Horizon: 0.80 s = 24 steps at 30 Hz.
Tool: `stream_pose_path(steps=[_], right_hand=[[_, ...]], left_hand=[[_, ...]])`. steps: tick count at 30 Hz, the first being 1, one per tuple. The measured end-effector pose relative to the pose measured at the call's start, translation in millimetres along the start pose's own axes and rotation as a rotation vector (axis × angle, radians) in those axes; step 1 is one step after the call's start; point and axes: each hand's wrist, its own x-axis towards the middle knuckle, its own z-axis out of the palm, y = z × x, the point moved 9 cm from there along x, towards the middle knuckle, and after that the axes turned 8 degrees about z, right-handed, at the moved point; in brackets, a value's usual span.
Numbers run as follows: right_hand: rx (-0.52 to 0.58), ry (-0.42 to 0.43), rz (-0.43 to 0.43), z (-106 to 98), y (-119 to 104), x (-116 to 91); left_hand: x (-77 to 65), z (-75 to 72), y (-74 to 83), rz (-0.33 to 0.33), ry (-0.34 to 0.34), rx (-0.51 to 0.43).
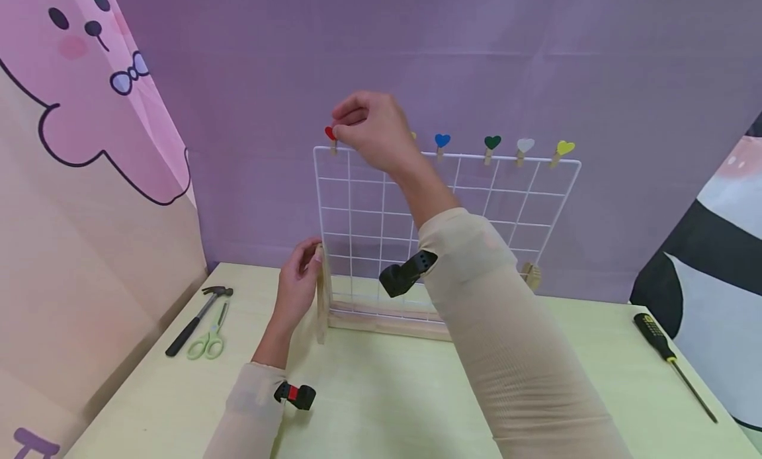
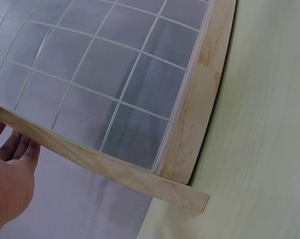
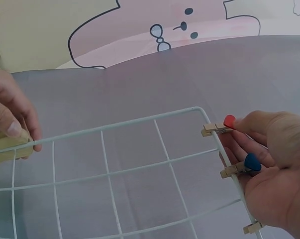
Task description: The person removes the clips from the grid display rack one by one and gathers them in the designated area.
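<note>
A white wire grid (image 1: 476, 157) stands upright in a wooden stand with a base bar (image 1: 387, 323). At its top left corner, my right hand (image 1: 381, 131) pinches a small clothespin with a red heart (image 3: 229, 122), whose wooden jaws sit on the top wire. A blue-heart clothespin (image 3: 251, 162) is clipped beside it, near my palm; the hand hides it in the head view. My left hand (image 1: 297, 284) grips the upper part of the stand's left wooden post (image 2: 105, 164), thumb on one side and fingers on the other.
Along the top wire to the right sit clothespins with blue (image 1: 442, 140), green (image 1: 492, 142), white (image 1: 525, 145) and yellow hearts (image 1: 565, 147). A hammer (image 1: 199, 321) and green-handled scissors (image 1: 208, 343) lie at left on the table. A screwdriver (image 1: 655, 336) lies near the right edge.
</note>
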Motion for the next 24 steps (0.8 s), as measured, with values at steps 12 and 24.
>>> stream_pose_path(steps=[12, 24], right_hand=[[-0.071, 0.036, 0.011, 1.4, -0.8, -0.4], [-0.033, 0.115, -0.029, -2.1, 0.7, -0.1]], left_hand=[[-1.6, -1.6, 1.7, -0.002, 0.006, 0.010], [-0.5, -0.7, 0.9, 0.011, 0.014, 0.014]])
